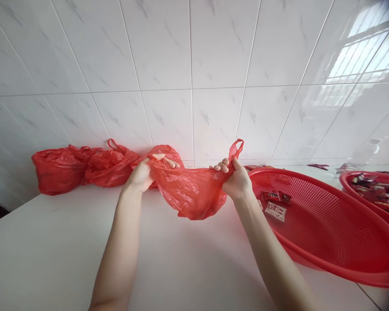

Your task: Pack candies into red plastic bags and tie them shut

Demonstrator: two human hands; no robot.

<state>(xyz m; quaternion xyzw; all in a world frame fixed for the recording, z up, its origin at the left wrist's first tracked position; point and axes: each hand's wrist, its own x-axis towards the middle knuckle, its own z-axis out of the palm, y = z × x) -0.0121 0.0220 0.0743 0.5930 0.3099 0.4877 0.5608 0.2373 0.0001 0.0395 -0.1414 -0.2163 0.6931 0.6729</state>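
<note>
A thin red plastic bag (194,190) hangs stretched between my two hands above the white table. My left hand (145,172) grips its left side near the top edge. My right hand (236,179) is closed round the right side, and a handle loop sticks up above the fingers. The bag sags in the middle; whatever may be inside cannot be made out. Just right of my right hand is a large red plastic basket (311,216) with perforated walls. In it lie a few small wrapped packets (275,211) near the left end.
Several filled red bags (61,170) stand in a row against the tiled wall (165,121) at the left. A second red basket (346,178) with many wrapped pieces is at the far right, near a clear plastic bottle (369,151). The white table (68,259) ends at the left.
</note>
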